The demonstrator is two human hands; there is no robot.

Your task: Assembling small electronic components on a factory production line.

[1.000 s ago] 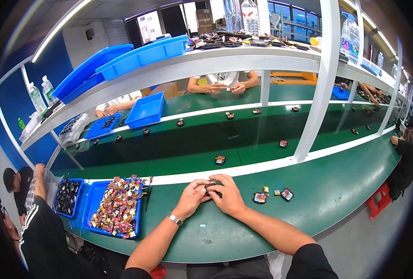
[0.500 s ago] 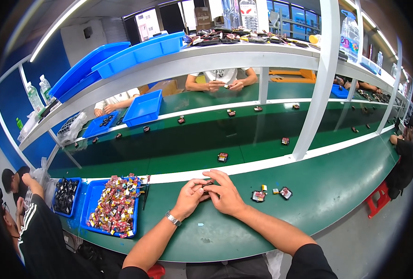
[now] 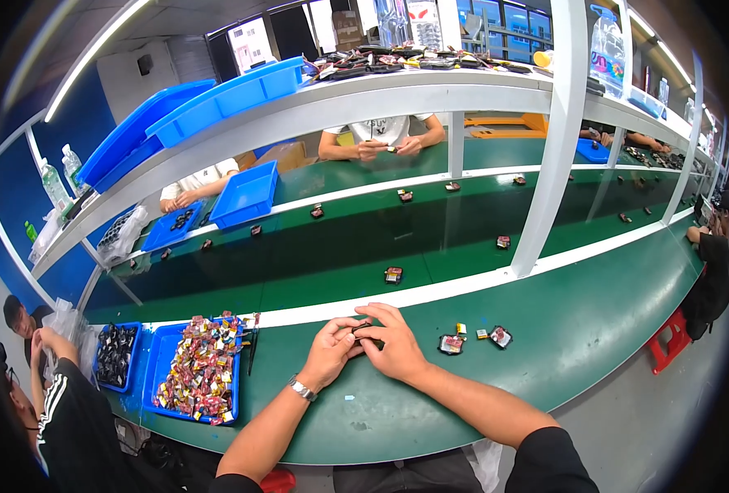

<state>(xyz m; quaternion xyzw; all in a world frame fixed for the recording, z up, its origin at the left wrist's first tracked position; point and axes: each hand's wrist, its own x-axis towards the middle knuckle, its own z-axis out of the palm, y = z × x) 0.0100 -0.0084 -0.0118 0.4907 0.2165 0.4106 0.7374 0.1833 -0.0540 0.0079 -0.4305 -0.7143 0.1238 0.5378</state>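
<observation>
Small dark part point(image 3: 363, 330) pinched between left hand point(image 3: 329, 352) and right hand point(image 3: 393, 343), hands pressed together above green bench point(image 3: 594, 329)

A worker at a green bench, seen from above at lower centre of the frame: both forearms bare to the elbow, dark short sleeves cut off by the bottom edge. A silver metal-link wristwatch circles the wrist behind the left hand point(image 3: 329, 353). The right hand point(image 3: 393, 345) wears nothing, no ring or glove visible. Dark grey trousers show between the arms.
</observation>
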